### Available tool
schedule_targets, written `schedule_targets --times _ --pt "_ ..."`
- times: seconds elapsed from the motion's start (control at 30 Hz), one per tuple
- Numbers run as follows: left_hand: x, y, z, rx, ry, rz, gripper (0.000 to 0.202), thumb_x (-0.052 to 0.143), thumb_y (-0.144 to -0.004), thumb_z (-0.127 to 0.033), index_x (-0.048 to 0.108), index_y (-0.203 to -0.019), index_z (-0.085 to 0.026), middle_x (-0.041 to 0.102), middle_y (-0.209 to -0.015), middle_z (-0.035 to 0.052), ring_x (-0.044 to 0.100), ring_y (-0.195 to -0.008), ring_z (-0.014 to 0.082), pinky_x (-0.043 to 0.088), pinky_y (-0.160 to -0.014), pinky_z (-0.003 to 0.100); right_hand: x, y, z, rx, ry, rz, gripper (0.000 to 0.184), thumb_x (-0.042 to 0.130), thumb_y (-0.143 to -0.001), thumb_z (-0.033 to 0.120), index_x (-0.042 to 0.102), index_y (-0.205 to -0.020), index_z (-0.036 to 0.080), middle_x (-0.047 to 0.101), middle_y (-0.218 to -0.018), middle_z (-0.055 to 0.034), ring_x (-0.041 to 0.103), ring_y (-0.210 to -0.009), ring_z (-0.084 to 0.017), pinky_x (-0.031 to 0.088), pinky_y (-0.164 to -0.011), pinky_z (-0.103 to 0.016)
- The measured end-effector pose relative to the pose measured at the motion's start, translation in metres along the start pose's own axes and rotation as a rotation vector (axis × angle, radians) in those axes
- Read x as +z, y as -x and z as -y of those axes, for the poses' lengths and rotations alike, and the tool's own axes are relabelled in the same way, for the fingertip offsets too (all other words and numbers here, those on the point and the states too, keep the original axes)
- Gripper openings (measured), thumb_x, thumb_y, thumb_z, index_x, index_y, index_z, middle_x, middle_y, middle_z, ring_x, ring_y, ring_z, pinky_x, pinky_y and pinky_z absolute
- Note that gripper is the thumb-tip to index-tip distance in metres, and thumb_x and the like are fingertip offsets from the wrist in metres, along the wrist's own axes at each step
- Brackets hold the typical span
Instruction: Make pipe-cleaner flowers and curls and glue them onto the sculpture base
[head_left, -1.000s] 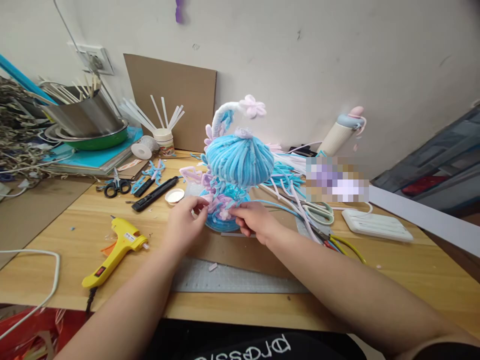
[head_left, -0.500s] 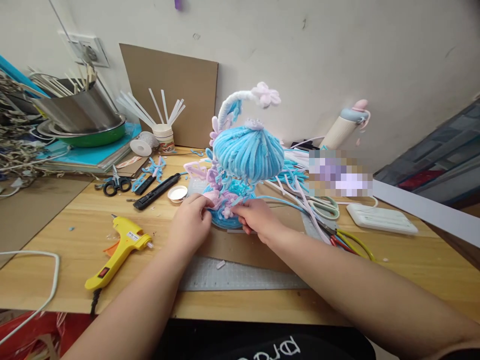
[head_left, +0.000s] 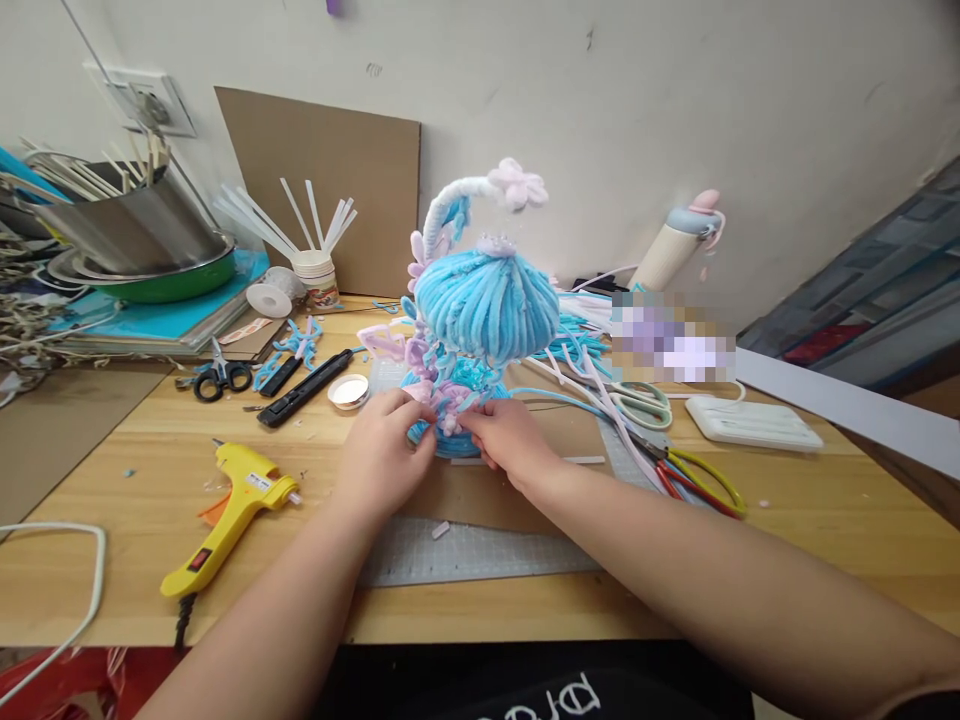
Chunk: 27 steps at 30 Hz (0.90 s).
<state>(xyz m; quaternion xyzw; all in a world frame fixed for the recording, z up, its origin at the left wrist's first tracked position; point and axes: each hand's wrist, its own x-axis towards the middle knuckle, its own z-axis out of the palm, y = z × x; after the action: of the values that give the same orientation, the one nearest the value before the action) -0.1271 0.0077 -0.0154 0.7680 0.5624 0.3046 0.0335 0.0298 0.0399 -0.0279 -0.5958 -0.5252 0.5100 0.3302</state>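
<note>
**Inspection: both hands closed on trim at the foot of the pipe-cleaner piece**

Your left hand (head_left: 386, 452) is curled, knuckles towards the camera. Its fingertips are pinched on the pink trim (head_left: 448, 412) at the front of the blue base (head_left: 454, 445). Your right hand (head_left: 507, 440) meets it from the other side, thumb and forefinger closed on the same trim. The two sets of fingertips are just beside each other. Neither hand is released, and neither holds a tool.

The pipe-cleaner ornament (head_left: 486, 305) stands upright at the middle of the wooden table (head_left: 825, 540). Its blue ribbed dome sits above the base, and a white curved stem carries a pink flower (head_left: 516, 187) over the top. The base rests on a brown card sheet (head_left: 480, 500), which overlaps a grey cutting mat (head_left: 480, 555) nearer to you.

Left of your left forearm lies a yellow glue gun (head_left: 234, 502), on its side and apart from the hand. Beyond it are black scissors (head_left: 219, 376), a black utility knife (head_left: 304, 386) and a small white lid (head_left: 349, 391). The lid is near your left knuckles.

On the right side, loose pipe cleaners (head_left: 581, 355) fan out behind the dome. Pale green scissors (head_left: 643, 405) and pliers (head_left: 694, 478) with yellow and red handles lie right of your right wrist. A white flat box (head_left: 754, 423) lies further right.
</note>
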Motion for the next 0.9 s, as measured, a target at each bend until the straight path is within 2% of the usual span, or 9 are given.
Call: schedule_targets --times 0.17,0.27,0.43,0.5,0.57,0.63,0.67,0.77,0.9 --pt "0.001 0.0 0.002 -0.018 -0.006 -0.007 0.011 0.053 -0.077 -0.017 0.063 -0.08 -0.02 0.061 -0.085 0.0044 0.055 -0.086 0.0216 0.044 -0.078 0.034 0.0 0.0 -0.001 -0.002 0.001 0.008 0.019 0.06 -0.075 0.03 0.053 -0.061 0.019 0.043 -0.038 0.0081 0.036 -0.026 -0.006 0.024 -0.029 -0.02" --pt "0.001 0.0 0.003 -0.037 -0.005 -0.018 0.01 0.053 -0.076 -0.017 0.063 -0.078 -0.02 0.061 -0.083 0.0039 0.056 -0.086 0.0216 0.044 -0.078 0.034 -0.001 0.002 -0.001 -0.005 -0.002 0.031 0.017 0.056 -0.078 0.029 0.054 -0.064 0.018 0.049 -0.042 0.0067 0.039 -0.026 -0.007 0.026 -0.03 -0.019" --pt "-0.002 0.0 0.004 -0.09 -0.005 -0.054 0.011 0.052 -0.077 -0.017 0.063 -0.078 -0.019 0.061 -0.082 0.004 0.056 -0.086 0.0213 0.043 -0.078 0.034 -0.011 0.01 -0.005 -0.05 0.04 0.021 0.013 0.05 -0.082 0.028 0.057 -0.088 0.019 0.054 -0.047 0.0062 0.042 -0.03 -0.009 0.03 -0.034 -0.021" --pt "-0.003 0.0 0.005 -0.122 -0.013 -0.069 0.012 0.052 -0.078 -0.018 0.063 -0.079 -0.019 0.061 -0.081 0.0044 0.056 -0.085 0.0216 0.043 -0.077 0.034 -0.018 0.015 -0.007 -0.21 0.153 -0.012 0.013 0.052 -0.083 0.028 0.059 -0.088 0.02 0.059 -0.057 0.0025 0.052 -0.044 -0.012 0.037 -0.044 -0.022" --pt "-0.004 0.0 0.006 -0.154 -0.022 -0.084 0.012 0.051 -0.078 -0.019 0.063 -0.079 -0.019 0.061 -0.081 0.0046 0.055 -0.085 0.0218 0.044 -0.076 0.034 -0.025 0.021 -0.008 -0.512 0.366 -0.02 0.015 0.051 -0.085 0.025 0.063 -0.091 0.02 0.065 -0.078 -0.0031 0.06 -0.068 -0.016 0.044 -0.061 -0.026" --pt "-0.003 0.0 0.006 -0.179 -0.029 -0.094 0.012 0.051 -0.078 -0.019 0.063 -0.078 -0.019 0.061 -0.081 0.0046 0.055 -0.085 0.0218 0.043 -0.076 0.034 -0.031 0.025 -0.009 -0.778 0.559 -0.002 0.022 0.047 -0.088 0.02 0.066 -0.1 0.021 0.064 -0.096 -0.0067 0.059 -0.087 -0.019 0.044 -0.075 -0.031" --pt "-0.003 0.001 0.006 -0.191 -0.031 -0.097 0.012 0.051 -0.078 -0.019 0.063 -0.078 -0.019 0.061 -0.081 0.0045 0.055 -0.085 0.0218 0.043 -0.076 0.034 -0.032 0.026 -0.009 -0.847 0.617 0.012 0.025 0.045 -0.089 0.018 0.065 -0.104 0.022 0.063 -0.1 -0.0079 0.057 -0.091 -0.021 0.044 -0.077 -0.033" --pt "-0.002 0.001 0.007 -0.213 -0.04 -0.097 0.011 0.051 -0.078 -0.019 0.063 -0.078 -0.019 0.061 -0.082 0.0045 0.056 -0.085 0.0218 0.044 -0.076 0.033 -0.031 0.024 -0.009 -0.918 0.695 0.021 0.026 0.046 -0.091 0.02 0.065 -0.108 0.023 0.061 -0.1 -0.0087 0.056 -0.093 -0.022 0.044 -0.08 -0.035" --pt "-0.001 0.002 0.007 -0.217 -0.061 -0.077 0.012 0.051 -0.079 -0.021 0.063 -0.077 -0.019 0.061 -0.082 0.0048 0.056 -0.085 0.022 0.044 -0.076 0.033 -0.021 0.016 -0.005 -0.828 0.626 -0.07 0.016 0.054 -0.088 0.022 0.068 -0.095 0.021 0.064 -0.092 -0.0064 0.058 -0.088 -0.02 0.045 -0.077 -0.032"
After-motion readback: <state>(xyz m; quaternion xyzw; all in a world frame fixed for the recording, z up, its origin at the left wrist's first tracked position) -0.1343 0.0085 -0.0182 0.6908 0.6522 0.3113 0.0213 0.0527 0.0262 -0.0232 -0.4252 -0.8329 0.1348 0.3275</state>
